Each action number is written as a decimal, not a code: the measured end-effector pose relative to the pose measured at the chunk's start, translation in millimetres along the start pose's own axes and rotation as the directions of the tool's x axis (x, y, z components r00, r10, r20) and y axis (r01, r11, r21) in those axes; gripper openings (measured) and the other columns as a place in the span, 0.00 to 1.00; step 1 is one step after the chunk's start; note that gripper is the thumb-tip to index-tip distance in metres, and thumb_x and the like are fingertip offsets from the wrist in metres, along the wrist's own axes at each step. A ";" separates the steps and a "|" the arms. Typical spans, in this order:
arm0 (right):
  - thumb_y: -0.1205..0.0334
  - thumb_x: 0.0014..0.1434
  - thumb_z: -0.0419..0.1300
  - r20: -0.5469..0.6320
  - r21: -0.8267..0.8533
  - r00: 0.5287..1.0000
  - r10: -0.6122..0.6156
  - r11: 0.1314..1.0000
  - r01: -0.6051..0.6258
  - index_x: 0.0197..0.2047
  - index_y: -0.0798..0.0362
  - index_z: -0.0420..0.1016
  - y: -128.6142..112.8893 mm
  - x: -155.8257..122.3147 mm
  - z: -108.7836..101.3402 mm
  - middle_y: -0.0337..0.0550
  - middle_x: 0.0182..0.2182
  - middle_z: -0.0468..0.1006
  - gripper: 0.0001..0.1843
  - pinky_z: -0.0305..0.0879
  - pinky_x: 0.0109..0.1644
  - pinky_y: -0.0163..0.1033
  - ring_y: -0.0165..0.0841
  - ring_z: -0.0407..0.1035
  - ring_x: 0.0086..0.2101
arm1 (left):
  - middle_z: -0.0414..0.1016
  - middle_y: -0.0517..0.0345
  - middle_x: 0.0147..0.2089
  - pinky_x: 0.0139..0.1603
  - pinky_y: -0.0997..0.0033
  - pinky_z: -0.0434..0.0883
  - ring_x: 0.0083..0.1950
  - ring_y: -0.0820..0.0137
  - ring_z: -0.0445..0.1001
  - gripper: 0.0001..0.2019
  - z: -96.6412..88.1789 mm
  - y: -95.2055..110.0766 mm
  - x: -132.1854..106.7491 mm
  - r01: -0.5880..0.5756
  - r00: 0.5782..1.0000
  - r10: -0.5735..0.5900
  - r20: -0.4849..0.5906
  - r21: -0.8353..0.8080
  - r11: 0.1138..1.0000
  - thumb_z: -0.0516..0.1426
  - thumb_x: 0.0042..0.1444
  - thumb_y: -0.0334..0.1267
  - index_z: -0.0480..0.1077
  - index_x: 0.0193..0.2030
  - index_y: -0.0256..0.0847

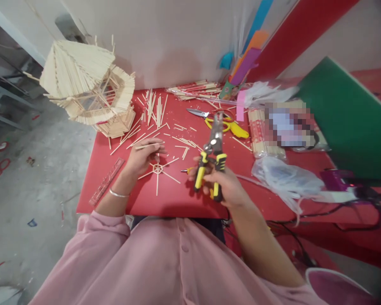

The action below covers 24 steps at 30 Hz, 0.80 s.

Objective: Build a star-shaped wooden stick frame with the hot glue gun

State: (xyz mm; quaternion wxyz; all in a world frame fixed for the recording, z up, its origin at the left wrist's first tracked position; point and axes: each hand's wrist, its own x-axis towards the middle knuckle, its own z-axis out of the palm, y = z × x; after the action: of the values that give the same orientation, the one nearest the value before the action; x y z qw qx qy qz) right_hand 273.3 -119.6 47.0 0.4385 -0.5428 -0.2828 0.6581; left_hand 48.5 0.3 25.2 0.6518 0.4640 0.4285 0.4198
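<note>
My right hand (224, 184) is closed round the yellow-and-black handles of metal cutting pliers (213, 150), whose jaws point away from me over the red table (165, 199). My left hand (144, 154) pinches a thin wooden stick (149, 146) just above a small star-shaped frame of sticks (158, 168) lying on the table. Loose sticks (155, 112) are scattered beyond both hands.
A stick-built house model (89, 87) stands on the table's far left corner. Yellow scissors (224, 123), bundles of sticks (260, 131), a clear plastic bag (285, 180), a ruler (106, 181) and a green board (349, 118) lie around. Cables (362, 212) trail at the right.
</note>
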 end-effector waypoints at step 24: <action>0.67 0.54 0.53 0.083 -0.824 0.926 -0.369 0.497 0.272 0.73 0.49 0.54 94.0 -35.9 36.3 0.56 0.63 0.68 0.42 0.58 0.69 0.63 0.52 0.61 0.65 | 0.64 0.68 0.23 0.16 0.78 0.48 0.17 0.82 0.52 0.16 -2.9 -33.9 -70.4 0.136 0.990 -0.130 0.052 -0.138 0.981 0.68 0.51 0.48 0.70 0.36 0.41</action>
State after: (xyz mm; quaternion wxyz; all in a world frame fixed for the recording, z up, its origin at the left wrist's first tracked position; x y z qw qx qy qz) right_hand 213.9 -190.3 -6.9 0.2625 -0.6547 -0.6288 0.3272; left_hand 31.1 -72.8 3.8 0.7187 0.3958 0.4136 0.3946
